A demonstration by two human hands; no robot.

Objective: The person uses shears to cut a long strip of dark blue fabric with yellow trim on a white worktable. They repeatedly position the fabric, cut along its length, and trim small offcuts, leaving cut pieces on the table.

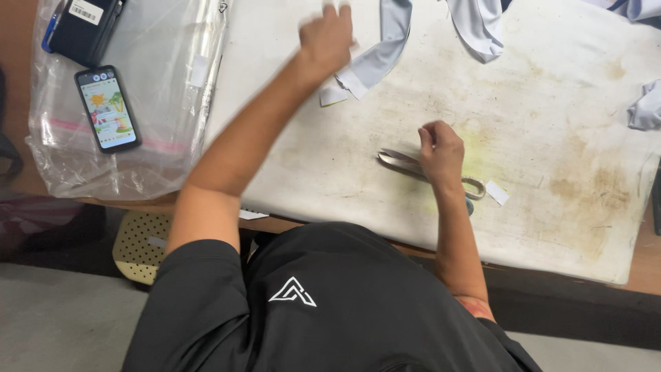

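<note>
The scissors (413,167) lay left to right under the closed right hand (441,153), while the left hand (326,38) gripped a pale fabric strip (375,58) at the far side.

Work surface: white padded cover (551,138) over a table, heavily stained with brown and yellowish patches. Wooden table edge (644,275) shows along the near right.

Far left: clear plastic bag (158,110), crumpled, lying flat. On it rests a smartphone (107,108), screen lit, face up. Just beyond it, a black device (84,27) with a white label, possibly a scanner or case; top is cut off.

Right edge: bunched pale grey cloth (647,107). A small white tag (496,192) lies flat on the cover.

Below the table, left: cream perforated stool seat (141,244), partly hidden. Grey floor (62,324) beneath.
</note>
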